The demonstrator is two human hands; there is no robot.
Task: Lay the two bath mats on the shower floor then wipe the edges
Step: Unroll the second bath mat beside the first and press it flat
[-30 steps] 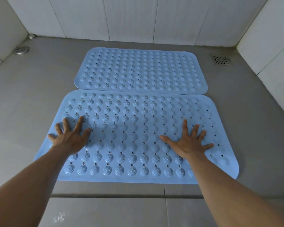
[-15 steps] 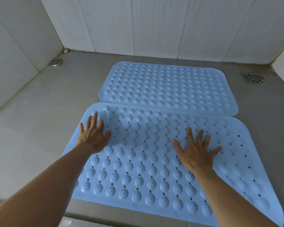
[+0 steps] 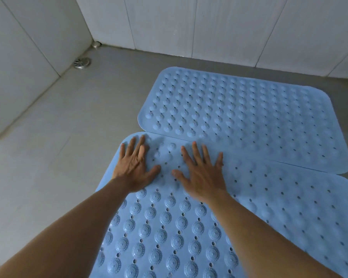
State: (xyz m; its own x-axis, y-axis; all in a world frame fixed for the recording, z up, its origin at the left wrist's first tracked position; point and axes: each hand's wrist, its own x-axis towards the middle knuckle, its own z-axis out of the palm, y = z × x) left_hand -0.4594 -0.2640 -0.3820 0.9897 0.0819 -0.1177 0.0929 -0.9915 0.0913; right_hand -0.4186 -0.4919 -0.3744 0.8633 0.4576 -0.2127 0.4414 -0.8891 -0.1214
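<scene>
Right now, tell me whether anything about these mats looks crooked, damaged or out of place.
Nothing stands out. The far mat and near mat lie flat on the floor, long edges meeting, no curled corners or tears showing. The left hand and right hand press flat on the near mat's far left corner.

left hand (image 3: 134, 165) flat on near mat (image 3: 269, 207) | right hand (image 3: 201, 173) flat beside | far mat (image 3: 249, 117) adjoining

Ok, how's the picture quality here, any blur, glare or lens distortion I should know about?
Head view: dim, even, bluish light, no glare; faint shadows beside the left hand and right hand on the near bath mat; right wrist edge looks slightly motion-smeared; wide-angle lens splays the wall tile joints.
</scene>
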